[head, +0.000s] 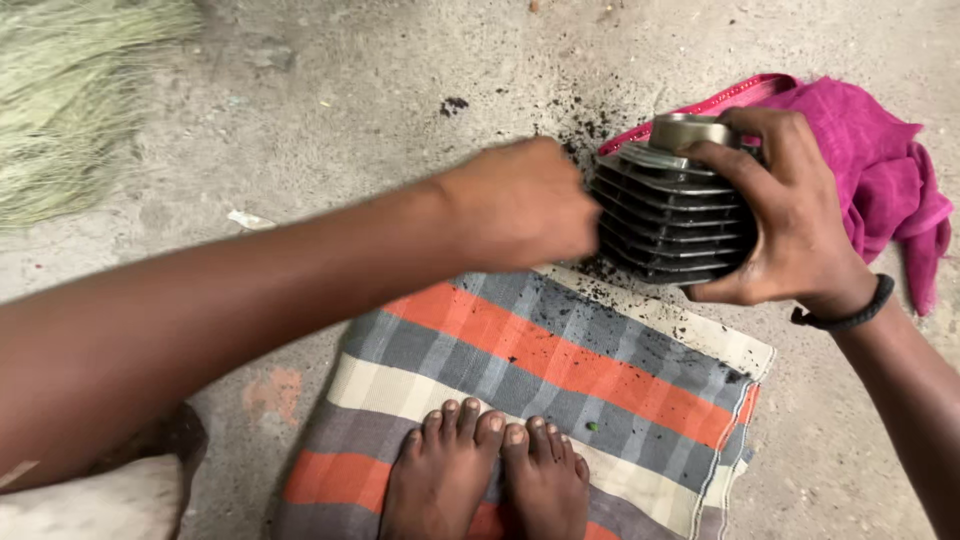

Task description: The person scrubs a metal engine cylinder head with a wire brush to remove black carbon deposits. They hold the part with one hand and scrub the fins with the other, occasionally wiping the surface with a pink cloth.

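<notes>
Dark finned metal engine cylinder [668, 222] is gripped by right hand [790, 215], fingers wrapped around it; left hand [520, 205] fisted against fins, contents cannot be told, above striped cloth [560, 370].

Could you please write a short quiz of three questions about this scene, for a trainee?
1. True or false: the right hand grips the finned metal cylinder from its far side.
2. What lies under the bare feet? A) the pink cloth B) the striped cloth C) dry grass
3. What dark matter is scattered on the concrete floor near the cylinder?

Key
1. True.
2. B.
3. Black grit or dirt flakes; the left hand, blurred, is at the fins.
</notes>
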